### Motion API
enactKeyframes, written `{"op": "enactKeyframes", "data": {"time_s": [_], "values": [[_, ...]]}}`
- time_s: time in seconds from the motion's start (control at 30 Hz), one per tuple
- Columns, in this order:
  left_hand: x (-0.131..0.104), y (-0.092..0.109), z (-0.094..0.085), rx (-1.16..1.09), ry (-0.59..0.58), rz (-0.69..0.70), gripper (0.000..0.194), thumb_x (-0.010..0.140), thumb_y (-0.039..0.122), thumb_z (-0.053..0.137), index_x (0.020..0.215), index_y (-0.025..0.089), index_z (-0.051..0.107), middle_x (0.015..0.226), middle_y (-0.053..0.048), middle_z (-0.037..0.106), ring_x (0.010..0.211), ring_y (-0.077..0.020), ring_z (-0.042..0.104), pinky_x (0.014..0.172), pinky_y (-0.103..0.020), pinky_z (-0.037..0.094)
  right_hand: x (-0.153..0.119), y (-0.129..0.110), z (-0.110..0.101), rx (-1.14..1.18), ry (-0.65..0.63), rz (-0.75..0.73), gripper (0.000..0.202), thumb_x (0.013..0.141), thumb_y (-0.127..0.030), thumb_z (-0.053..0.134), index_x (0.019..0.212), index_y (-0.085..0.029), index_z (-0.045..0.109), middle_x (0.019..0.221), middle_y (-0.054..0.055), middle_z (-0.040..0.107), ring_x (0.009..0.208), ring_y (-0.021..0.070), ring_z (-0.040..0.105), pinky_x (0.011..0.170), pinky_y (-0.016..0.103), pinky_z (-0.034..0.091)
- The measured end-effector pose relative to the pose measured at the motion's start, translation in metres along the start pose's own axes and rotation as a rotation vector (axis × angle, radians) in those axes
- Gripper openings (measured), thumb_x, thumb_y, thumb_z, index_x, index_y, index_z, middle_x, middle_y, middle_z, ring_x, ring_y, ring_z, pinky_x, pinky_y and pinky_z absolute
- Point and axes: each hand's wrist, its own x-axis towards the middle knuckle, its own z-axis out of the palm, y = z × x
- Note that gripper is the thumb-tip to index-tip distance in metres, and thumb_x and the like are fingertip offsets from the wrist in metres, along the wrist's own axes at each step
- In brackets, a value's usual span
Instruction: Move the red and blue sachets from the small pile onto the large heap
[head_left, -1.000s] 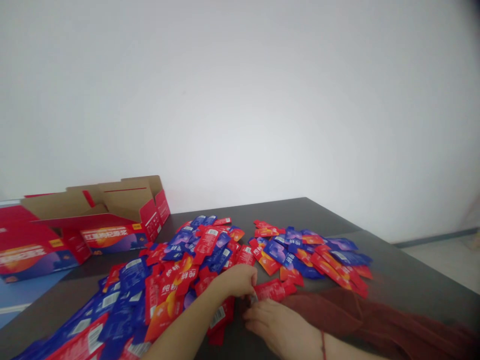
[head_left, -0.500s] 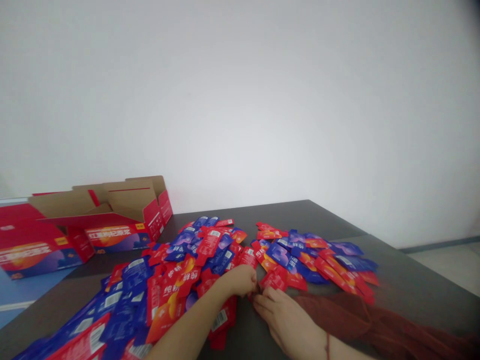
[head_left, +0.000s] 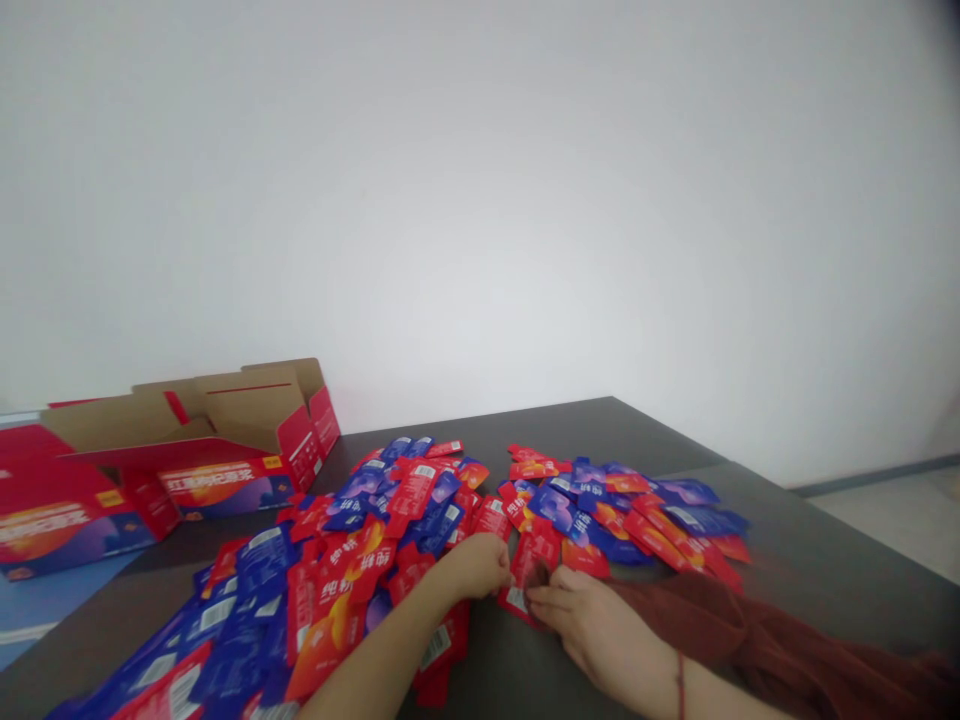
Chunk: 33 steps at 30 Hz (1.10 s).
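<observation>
The table bears Chinese-printed sachets—left hand curled, hold unclear; right hand gripping cloth against one.

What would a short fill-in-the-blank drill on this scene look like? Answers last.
1. Between the person's left hand and right hand is a flat ____ plastic sachet.
2. The crumpled brown fabric cloth is in the person's ____ hand.
3. Open, printed cardboard boxes with red sides stand on the picture's ____ side.

Missing words: red; right; left.
</observation>
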Motion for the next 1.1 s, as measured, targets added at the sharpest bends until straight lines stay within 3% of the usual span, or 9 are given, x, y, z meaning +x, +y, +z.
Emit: {"op": "enactKeyframes", "data": {"time_s": [0.2,0.4,0.5,0.63,0.8,1.0,1.1], "values": [[0.002,0.001,0.001,0.037,0.018,0.009,0.012,0.072,0.018,0.053,0.062,0.018,0.061,0.052,0.003,0.054,0.054,-0.0127,0.053,0.053,-0.022,0.038,0.016,-0.001,0.005,0.010,-0.009,-0.097,0.036,0.086,-0.011,0.042,0.116,-0.018,0.061,0.116,0.006,0.065,0.100,0.0214,0.050,0.093,0.035,0.038],[-0.002,0.003,0.000,0.058,0.048,0.027,0.012,0.072,0.017,0.054,0.063,0.018,0.063,0.057,0.002,0.058,0.059,-0.0134,0.055,0.057,-0.023,0.038,0.013,-0.003,-0.019,0.028,-0.112,-0.135,0.027,0.088,-0.012,0.041,0.092,-0.019,0.066,0.097,0.004,0.070,0.088,0.0202,0.053,0.083,0.033,0.039],[-0.003,0.003,0.001,0.058,0.051,0.015,0.012,0.072,0.018,0.055,0.062,0.018,0.063,0.055,0.002,0.058,0.057,-0.0127,0.054,0.056,-0.022,0.038,0.004,-0.003,-0.025,0.042,-0.139,-0.146,0.027,0.089,-0.010,0.041,0.090,-0.019,0.066,0.097,0.003,0.070,0.085,0.0190,0.053,0.080,0.032,0.039],[0.000,0.003,0.002,0.068,0.050,0.007,0.013,0.072,0.019,0.056,0.060,0.018,0.062,0.053,0.002,0.057,0.055,-0.0120,0.053,0.054,-0.021,0.037,0.005,-0.002,-0.011,0.024,-0.058,-0.124,0.026,0.090,-0.012,0.041,0.098,-0.020,0.065,0.105,0.003,0.069,0.091,0.0189,0.054,0.084,0.032,0.040],[0.001,0.002,0.001,0.095,0.048,-0.001,0.011,0.073,0.020,0.056,0.068,0.018,0.066,0.060,0.002,0.061,0.058,-0.0122,0.053,0.052,-0.021,0.036,0.021,-0.002,0.006,-0.037,-0.005,-0.123,0.028,0.094,-0.013,0.037,0.097,-0.020,0.065,0.098,0.005,0.069,0.091,0.0189,0.055,0.085,0.032,0.041],[-0.003,0.003,0.003,0.104,0.074,-0.011,0.010,0.071,0.019,0.055,0.068,0.018,0.065,0.062,0.001,0.062,0.060,-0.0129,0.055,0.052,-0.021,0.034,0.004,-0.001,-0.013,0.111,-0.048,-0.278,0.029,0.088,-0.009,0.038,0.092,-0.020,0.064,0.094,0.004,0.070,0.087,0.0177,0.056,0.085,0.032,0.041],[-0.009,0.006,-0.006,0.102,0.105,-0.001,0.009,0.071,0.019,0.054,0.067,0.018,0.062,0.063,0.001,0.061,0.062,-0.0131,0.056,0.052,-0.021,0.033,-0.005,0.007,-0.023,0.250,0.026,-0.229,0.031,0.083,-0.006,0.037,0.080,-0.022,0.063,0.085,0.001,0.069,0.083,0.0158,0.057,0.082,0.029,0.042]]}}
